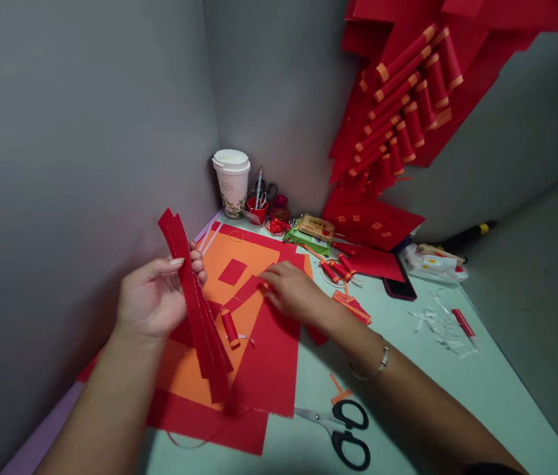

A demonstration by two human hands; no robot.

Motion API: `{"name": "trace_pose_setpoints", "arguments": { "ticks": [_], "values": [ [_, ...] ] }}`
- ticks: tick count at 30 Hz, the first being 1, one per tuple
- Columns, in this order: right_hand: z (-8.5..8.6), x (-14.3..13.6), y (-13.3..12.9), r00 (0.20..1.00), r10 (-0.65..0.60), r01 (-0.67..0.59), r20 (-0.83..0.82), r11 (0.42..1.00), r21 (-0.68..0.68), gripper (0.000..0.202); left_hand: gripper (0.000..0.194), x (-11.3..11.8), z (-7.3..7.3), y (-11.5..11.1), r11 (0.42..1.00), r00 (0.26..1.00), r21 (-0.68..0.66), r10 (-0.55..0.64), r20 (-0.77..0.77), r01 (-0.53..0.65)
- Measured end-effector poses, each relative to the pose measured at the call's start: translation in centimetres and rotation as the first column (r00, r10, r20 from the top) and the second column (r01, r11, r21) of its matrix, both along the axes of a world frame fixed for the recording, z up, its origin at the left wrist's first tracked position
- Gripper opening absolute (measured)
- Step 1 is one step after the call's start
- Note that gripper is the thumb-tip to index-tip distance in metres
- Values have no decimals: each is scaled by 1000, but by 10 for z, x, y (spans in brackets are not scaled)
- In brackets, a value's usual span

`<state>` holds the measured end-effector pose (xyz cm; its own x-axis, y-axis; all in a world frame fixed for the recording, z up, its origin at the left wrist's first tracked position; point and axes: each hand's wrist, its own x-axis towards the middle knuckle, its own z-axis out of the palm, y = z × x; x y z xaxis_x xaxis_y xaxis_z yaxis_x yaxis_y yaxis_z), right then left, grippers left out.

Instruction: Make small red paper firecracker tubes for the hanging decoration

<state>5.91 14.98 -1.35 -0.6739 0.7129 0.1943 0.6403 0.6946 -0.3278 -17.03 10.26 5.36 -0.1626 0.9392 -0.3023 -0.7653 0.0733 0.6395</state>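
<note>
My left hand (153, 297) is closed around a small stack of red paper strips (194, 303), held upright and slightly fanned at the lower end. My right hand (289, 290) reaches over the orange sheet (212, 254), its fingers curled at the end of a red paper strip (243, 294); the fingertips are partly hidden. Between the hands stands a small red paper roll with orange ends (230, 328). A red paper rectangle (233, 272) lies on the orange sheet. Under it are larger red sheets (272, 369).
Black-handled scissors (341, 425) lie near the front. At the back stand a lidded paper cup (232, 181) and a small red pot (258, 210). Small red rolls (341, 265), a phone (400, 284) and white scraps (442, 330) lie right. Firecracker-like paper rolls (407, 99) hang above.
</note>
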Motion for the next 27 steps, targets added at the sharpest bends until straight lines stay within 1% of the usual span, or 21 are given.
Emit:
{"name": "trace_pose_setpoints", "arguments": {
  "ticks": [3,5,8,11,13,16,19,21,24,27],
  "values": [
    [1,-24,12,962,208,-219,178,975,45,21,37,-1,-1,1,1000,1000,-3,16,4,-16],
    [4,-35,20,914,292,-319,280,946,54,20,36,-3,-1,2,1000,1000,-2,30,4,-30],
    [11,-47,29,847,364,-414,387,909,51,20,35,-6,-2,2,999,999,-1,38,12,-38],
    [15,-53,34,805,399,-462,439,886,43,21,36,-8,-2,2,999,998,3,41,44,-41],
    [14,-53,37,802,392,-459,450,887,46,22,36,-10,-1,1,999,997,9,45,60,-45],
    [12,-48,46,833,340,-405,437,912,62,20,36,-12,-1,1,999,997,15,50,62,-51],
    [12,-38,58,886,244,-297,393,951,79,19,37,-14,-2,1,999,997,16,50,64,-52],
    [14,-35,66,920,174,-214,351,974,79,22,37,-14,-2,1,999,996,17,49,69,-50],
    [15,-42,74,948,115,-131,298,991,33,30,37,-11,-2,1,999,997,13,44,64,-45],
    [12,-62,77,953,120,-106,279,992,-63,32,34,-8,-1,2,999,998,-15,44,40,-43]
  ]
}}
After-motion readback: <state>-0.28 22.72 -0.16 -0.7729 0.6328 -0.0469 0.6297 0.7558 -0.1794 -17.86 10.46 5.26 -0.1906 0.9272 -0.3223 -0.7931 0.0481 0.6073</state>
